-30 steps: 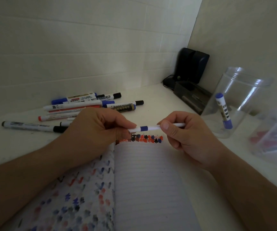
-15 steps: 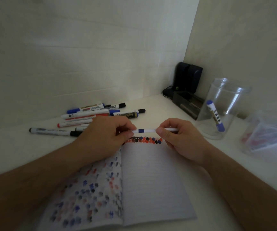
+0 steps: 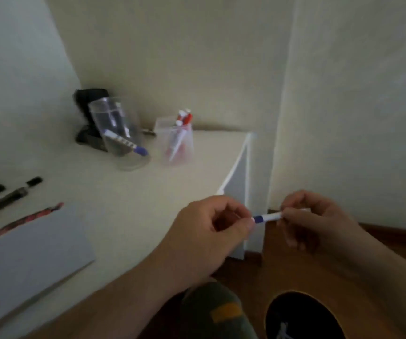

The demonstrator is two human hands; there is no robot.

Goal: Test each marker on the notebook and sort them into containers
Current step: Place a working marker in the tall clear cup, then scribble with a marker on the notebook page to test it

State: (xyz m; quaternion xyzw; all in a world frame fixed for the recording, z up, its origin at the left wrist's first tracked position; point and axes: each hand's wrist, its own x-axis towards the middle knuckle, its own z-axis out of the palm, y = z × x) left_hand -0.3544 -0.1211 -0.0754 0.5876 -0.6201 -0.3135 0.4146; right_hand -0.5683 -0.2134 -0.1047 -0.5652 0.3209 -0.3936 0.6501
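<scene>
Left hand (image 3: 211,231) and right hand (image 3: 312,216) each pinch one end of the marker (image 3: 269,218), held level beyond the desk (image 3: 128,206) edge.

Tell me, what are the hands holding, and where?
A white marker with a blue band: left hand pinches the blue-banded end, right hand the other end.

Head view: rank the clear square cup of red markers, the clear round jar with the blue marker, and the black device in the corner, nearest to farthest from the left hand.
1. Clear square cup of red markers: up-left of the left hand, on the white table.
2. Clear round jar with the blue marker: further left.
3. Black device in the corner: behind the jar, at the wall.
</scene>
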